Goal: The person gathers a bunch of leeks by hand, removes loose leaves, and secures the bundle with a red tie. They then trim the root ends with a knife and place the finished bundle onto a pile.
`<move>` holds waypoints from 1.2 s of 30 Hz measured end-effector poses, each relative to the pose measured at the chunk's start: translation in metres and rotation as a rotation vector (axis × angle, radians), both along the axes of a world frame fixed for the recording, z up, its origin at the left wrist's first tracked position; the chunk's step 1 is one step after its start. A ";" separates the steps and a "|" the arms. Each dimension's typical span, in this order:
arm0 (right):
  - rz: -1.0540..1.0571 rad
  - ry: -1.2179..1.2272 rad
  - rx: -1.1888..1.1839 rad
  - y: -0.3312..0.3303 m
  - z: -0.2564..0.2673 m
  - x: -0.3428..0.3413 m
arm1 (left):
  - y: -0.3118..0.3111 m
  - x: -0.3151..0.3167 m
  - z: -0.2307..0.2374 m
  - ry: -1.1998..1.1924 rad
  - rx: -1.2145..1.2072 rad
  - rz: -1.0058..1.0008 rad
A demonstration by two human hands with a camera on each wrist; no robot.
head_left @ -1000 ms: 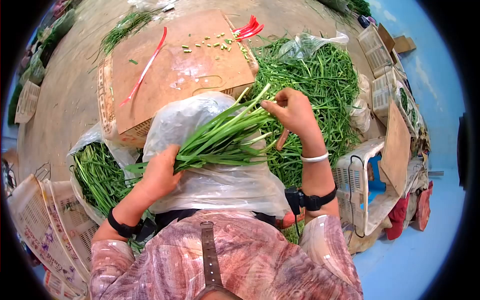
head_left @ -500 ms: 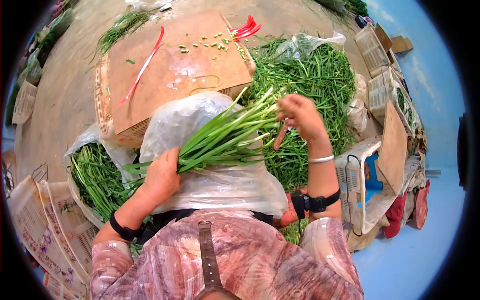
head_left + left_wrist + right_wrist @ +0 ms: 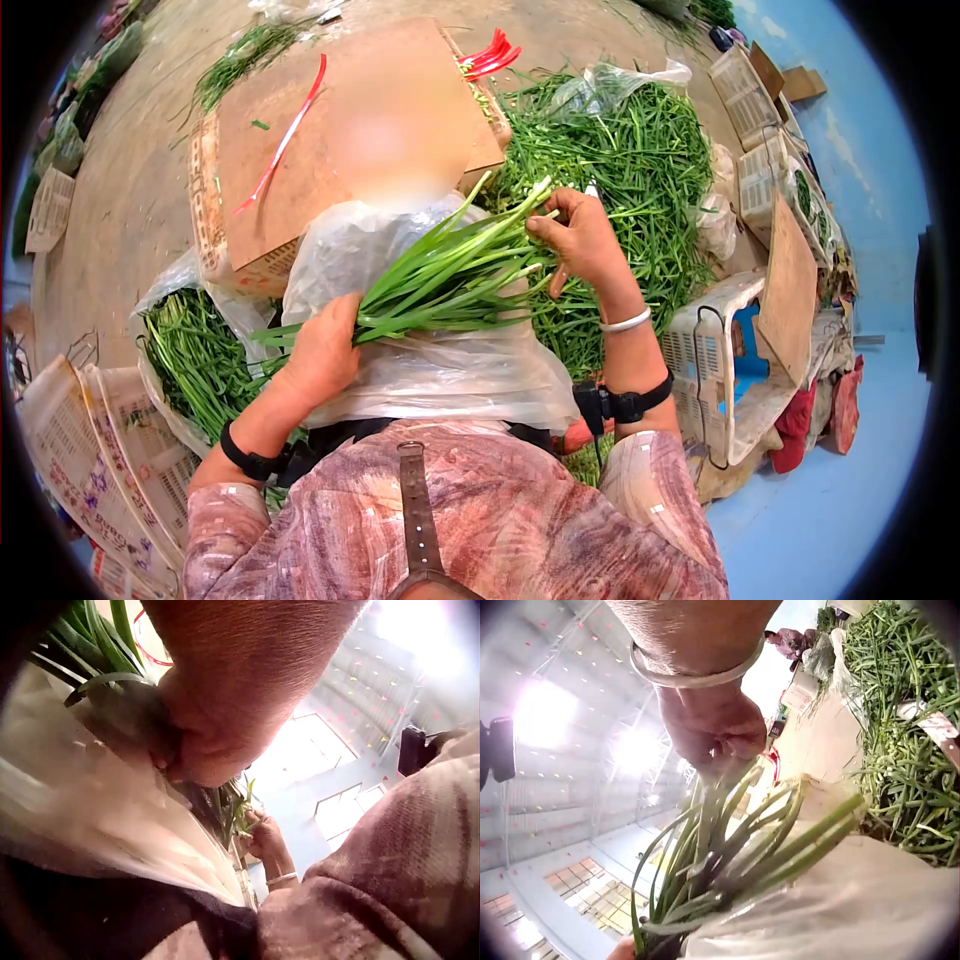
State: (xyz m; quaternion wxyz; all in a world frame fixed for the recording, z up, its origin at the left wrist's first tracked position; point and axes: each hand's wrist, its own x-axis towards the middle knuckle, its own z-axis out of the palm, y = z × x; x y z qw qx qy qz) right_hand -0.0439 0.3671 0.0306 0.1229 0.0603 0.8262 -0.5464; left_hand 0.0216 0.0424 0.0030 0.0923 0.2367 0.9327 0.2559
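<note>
A bunch of chives [image 3: 450, 270], long flat green leaves with pale stem ends, lies across the plastic sheet [image 3: 440, 385] on the person's lap. The left hand [image 3: 325, 345] grips it round the leafy end; in the left wrist view its fingers are mostly hidden. At the pale stem ends on the right, thumb and fingers of the right hand [image 3: 583, 235] pinch at the stems. The right wrist view has this hand [image 3: 716, 727] with curled fingers over the stems. Beneath it in the head view, a brown-handled knife [image 3: 558, 282] lies on the chive pile.
A large pile of loose chives [image 3: 640, 160] spreads at the right. Ahead stands a board-topped crate [image 3: 270, 170] with a red-and-white strip [image 3: 290, 140] and red strips [image 3: 492, 55]. A bag of chives [image 3: 195, 350] sits left; another crate [image 3: 715, 350] stands right.
The right hand drew back rightward from the stem ends, then came back left to them. The knife's pale blade tip now shows beyond the hand. The left hand kept its grip, nearly still.
</note>
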 end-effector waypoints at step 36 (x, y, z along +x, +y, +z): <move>0.183 0.260 0.019 0.021 -0.014 -0.028 | -0.007 -0.006 -0.001 -0.104 0.057 0.028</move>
